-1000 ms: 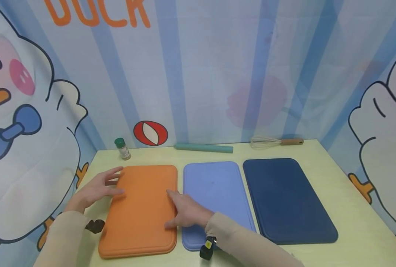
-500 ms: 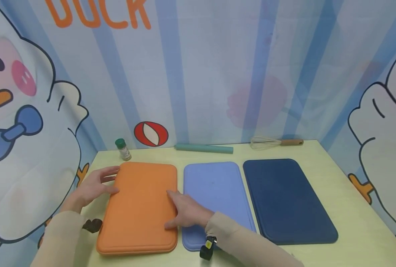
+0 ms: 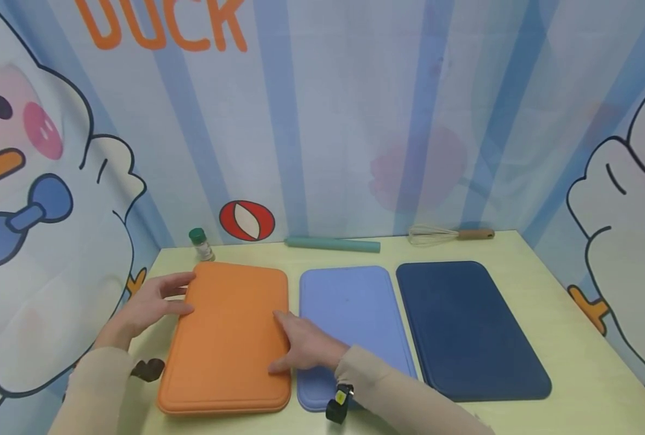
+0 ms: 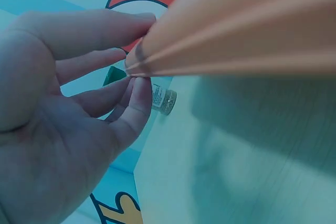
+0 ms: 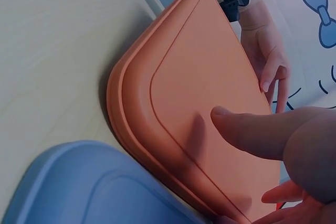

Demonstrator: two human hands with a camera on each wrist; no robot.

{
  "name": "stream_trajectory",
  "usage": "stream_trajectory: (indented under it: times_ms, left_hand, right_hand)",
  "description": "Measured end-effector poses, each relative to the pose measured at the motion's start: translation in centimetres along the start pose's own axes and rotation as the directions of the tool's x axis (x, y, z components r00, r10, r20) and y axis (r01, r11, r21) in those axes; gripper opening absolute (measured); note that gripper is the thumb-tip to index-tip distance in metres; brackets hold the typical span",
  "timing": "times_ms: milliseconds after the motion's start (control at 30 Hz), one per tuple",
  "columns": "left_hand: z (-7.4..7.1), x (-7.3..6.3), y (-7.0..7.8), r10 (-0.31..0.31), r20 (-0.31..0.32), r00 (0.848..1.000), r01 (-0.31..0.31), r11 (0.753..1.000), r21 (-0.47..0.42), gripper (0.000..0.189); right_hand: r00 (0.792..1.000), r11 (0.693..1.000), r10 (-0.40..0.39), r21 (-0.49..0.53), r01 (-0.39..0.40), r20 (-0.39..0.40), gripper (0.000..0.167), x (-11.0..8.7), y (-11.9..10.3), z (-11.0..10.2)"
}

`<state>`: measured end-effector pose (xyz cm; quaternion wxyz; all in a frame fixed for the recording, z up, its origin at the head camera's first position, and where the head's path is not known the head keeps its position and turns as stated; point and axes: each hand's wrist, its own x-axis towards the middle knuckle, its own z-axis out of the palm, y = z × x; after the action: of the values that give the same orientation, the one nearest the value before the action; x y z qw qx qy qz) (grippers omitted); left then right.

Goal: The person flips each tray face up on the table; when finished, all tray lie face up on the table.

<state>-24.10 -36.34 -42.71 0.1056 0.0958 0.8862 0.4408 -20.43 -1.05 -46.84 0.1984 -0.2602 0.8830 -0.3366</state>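
A flat, padded orange rectangular case [image 3: 230, 338] with rounded corners lies at the left of the table, its left edge raised in the left wrist view. My left hand [image 3: 151, 305] pinches that raised far-left edge between thumb and fingers, as the left wrist view shows. At the right edge is my right hand [image 3: 308, 344], with fingers fairly straight and spread. In the right wrist view its thumb [image 5: 247, 129] hovers over the orange surface, casting a shadow, while the fingertips lie by the edge, partly hidden. Beneath that hand is a periwinkle case [image 3: 355, 314] of similar shape.
A navy case [image 3: 469, 326] lies at the right. Along the back stand or lie a green-capped spice jar [image 3: 202, 246], a teal rod [image 3: 333, 244] and a whisk [image 3: 450, 234]. A printed duck curtain [image 3: 344, 121] surrounds the pale yellow table [image 3: 583, 356].
The left hand has shifted slightly left with the orange case's left edge, and that edge has risen a little. The right hand has stayed almost still.
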Motion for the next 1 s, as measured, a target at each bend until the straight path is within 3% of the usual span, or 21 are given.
stream_trajectory:
  times_ms: [733,1000]
  left_hand:
    - [-0.6,-0.5,1.5,0.060,-0.031,0.998,-0.059,0.998,0.012,0.081]
    - [-0.5,-0.6,1.9,0.098,-0.036,0.995,-0.099,0.995,-0.033,0.074]
  right_hand:
    - [1.000,1.000,0.024,0.008,-0.024,-0.014,0.107,0.0,-0.2,-0.3]
    - [1.000,1.000,0.019,0.025,-0.018,-0.014,0.106,0.1,0.0,-0.3]
